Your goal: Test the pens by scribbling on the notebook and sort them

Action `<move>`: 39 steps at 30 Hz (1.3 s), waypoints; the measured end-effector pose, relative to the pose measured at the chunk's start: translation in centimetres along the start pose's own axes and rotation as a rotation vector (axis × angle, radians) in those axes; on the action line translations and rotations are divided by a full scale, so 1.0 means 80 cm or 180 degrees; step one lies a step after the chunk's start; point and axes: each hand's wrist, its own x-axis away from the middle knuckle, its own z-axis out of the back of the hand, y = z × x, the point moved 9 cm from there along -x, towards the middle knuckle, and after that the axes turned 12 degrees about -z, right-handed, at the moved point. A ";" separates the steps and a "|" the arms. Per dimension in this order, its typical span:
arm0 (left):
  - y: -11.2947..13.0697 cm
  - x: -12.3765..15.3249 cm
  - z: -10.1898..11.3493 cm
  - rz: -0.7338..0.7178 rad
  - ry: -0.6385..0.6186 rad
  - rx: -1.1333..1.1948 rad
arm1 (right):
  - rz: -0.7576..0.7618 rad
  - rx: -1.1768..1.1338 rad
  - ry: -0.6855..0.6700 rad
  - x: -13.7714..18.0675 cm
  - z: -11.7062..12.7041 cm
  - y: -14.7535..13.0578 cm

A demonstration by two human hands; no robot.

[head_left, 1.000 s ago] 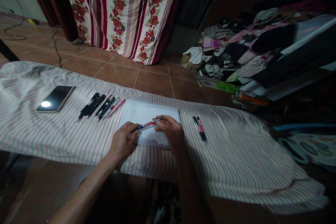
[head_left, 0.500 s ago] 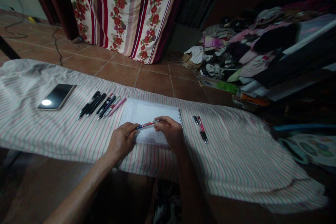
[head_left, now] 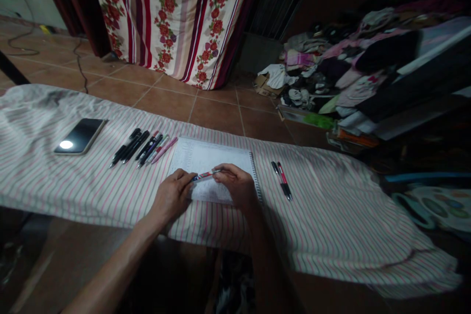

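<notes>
Between my two hands a pen (head_left: 204,175) with a red, white and blue barrel is held nearly level above a spiral notebook (head_left: 213,152). My left hand (head_left: 172,194) pinches its left end, and the fingers of my right hand (head_left: 237,184) close on its right end. Writing covers the notebook's open page, and its wire binding runs down the right side. To the left of the notebook several pens (head_left: 142,147) lie side by side, with a pink one nearest the page. Two more pens (head_left: 281,180), one black and one red and black, rest to its right.
A phone (head_left: 81,136) with a bright reflection lies at the left on the striped cloth (head_left: 331,216) covering the table. Beyond are a tiled floor (head_left: 165,93), a floral curtain (head_left: 176,19) and a pile of clothes and shoes (head_left: 324,64) at the right.
My right hand has shifted very slightly left along the pen. Both hands keep hold of it, and the other things lie as before.
</notes>
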 end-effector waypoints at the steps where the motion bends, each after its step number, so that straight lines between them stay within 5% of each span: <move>1: 0.000 0.000 0.001 -0.0010 0.0025 0.0029 | 0.0003 0.0009 -0.0021 0.000 0.000 0.000; 15: 0.004 -0.003 0.003 -0.0057 -0.0170 -0.0172 | -0.0101 0.0233 0.0007 0.004 -0.001 0.002; 21: 0.015 0.007 0.013 -0.0143 -0.0072 -0.0086 | 0.0209 0.0469 -0.0113 0.019 -0.002 -0.020; 25: 0.056 0.023 0.042 -0.0401 -0.0206 -0.0014 | 0.0734 0.0938 -0.0109 0.065 -0.002 -0.073; 33: 0.171 0.070 0.150 -0.0941 0.0096 0.0153 | 0.1574 0.1160 0.0134 0.204 0.000 -0.191; 39: 0.236 0.148 0.173 -0.0878 0.0006 0.0244 | 0.1628 0.1004 0.0296 0.302 -0.008 -0.199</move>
